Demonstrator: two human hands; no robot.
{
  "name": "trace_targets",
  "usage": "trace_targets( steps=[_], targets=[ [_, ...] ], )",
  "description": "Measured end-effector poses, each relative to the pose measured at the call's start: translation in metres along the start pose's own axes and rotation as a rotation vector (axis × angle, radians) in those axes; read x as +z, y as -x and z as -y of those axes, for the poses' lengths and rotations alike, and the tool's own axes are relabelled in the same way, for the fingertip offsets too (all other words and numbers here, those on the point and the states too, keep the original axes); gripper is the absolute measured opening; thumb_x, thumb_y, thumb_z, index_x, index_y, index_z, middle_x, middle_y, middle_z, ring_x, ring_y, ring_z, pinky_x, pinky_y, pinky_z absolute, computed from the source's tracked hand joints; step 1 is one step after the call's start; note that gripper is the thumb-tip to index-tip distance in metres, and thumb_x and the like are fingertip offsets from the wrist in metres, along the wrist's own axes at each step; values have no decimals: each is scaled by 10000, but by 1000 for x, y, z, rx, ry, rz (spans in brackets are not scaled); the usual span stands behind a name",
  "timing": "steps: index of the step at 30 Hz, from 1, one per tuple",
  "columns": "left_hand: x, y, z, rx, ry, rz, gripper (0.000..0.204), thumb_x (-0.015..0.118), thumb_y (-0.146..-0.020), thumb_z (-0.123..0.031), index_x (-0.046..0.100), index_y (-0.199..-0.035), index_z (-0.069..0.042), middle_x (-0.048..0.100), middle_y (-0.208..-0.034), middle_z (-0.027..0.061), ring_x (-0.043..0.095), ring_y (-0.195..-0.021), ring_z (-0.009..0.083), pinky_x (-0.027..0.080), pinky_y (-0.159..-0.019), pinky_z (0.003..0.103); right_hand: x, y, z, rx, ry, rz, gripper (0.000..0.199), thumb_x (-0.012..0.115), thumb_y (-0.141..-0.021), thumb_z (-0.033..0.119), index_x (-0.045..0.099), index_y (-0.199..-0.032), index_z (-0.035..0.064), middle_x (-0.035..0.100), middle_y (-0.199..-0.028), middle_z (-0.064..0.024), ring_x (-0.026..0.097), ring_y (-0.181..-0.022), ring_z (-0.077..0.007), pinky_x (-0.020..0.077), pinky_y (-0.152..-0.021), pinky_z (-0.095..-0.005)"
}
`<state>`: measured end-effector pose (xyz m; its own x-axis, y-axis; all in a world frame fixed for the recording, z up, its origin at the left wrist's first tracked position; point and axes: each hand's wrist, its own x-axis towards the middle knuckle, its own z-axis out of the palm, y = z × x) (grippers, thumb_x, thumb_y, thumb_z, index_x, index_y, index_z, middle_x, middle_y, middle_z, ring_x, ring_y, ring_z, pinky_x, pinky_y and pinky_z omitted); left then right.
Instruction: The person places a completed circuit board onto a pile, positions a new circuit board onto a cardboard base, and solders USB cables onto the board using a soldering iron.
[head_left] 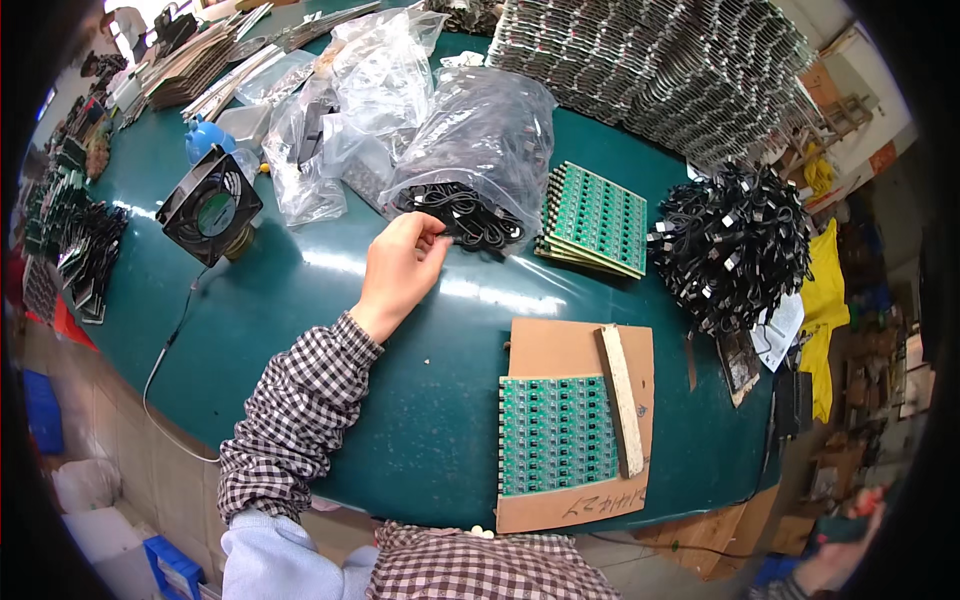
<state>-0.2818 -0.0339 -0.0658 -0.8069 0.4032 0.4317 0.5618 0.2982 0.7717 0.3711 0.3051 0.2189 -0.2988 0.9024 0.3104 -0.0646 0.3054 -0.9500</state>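
Because the clear bag's mouth [480,125] faces the person, black cables [470,216] lie within easy reach of the left hand [402,265], its fingertips narrowed at their edge (whether one is pinched, I cannot tell). Wooden strip [622,405] probably steadies the circuit panel [556,436] on cardboard [570,350]; what seems the right hand [842,555] is too blurred to judge its grip.

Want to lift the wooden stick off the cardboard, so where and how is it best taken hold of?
I'd pinch the wooden stick across its middle, coming from above and the right: it is long and narrow, with the green circuit board along its left and bare cardboard along its right, so that side looks more open.
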Motion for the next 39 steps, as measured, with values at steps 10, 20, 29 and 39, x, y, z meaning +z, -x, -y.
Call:
trace_targets(
  steps=[10, 20, 29, 39],
  targets=[
    [10, -21, 19, 83, 368, 25, 96, 582, -963, -71, 614, -1023, -3, 634, -1041, 66, 589, -958, 101, 473, -858, 252, 268, 80, -149, 301, -593, 171, 373, 595, -899, 164, 420, -1193, 16, 520, -905, -64, 563, -718, -182, 501, -507, -259],
    [-16, -46, -55, -142, 746, 59, 190, 653, -915, -48, 639, -1084, 37, 684, -918, 72, 673, -807, 137, 533, -750, 245, 274, 110, -168, 341, -646, 192, 367, 540, -958, 187, 370, -1240, 25, 520, -955, -73, 553, -749, -176, 536, -544, -266],
    [-32, 2, -90, -449, 903, 391, 121, 656, -912, -48, 598, -1002, 9, 624, -822, 38, 611, -607, 92, 498, -506, 206, 324, 113, -163, 371, -635, 271, 495, 610, -911, 243, 387, -1276, -5, 513, -924, -83, 573, -685, -204, 531, -507, -298],
    [-34, 50, -122, -600, 1025, 615, 111, 631, -914, 3, 599, -1009, 52, 634, -971, 106, 657, -760, 127, 574, -666, 247, 418, 121, -131, 445, -358, 411, 387, 628, -864, 81, 493, -1215, -11, 588, -939, -89, 622, -782, -195, 549, -692, -335]
  ],
)
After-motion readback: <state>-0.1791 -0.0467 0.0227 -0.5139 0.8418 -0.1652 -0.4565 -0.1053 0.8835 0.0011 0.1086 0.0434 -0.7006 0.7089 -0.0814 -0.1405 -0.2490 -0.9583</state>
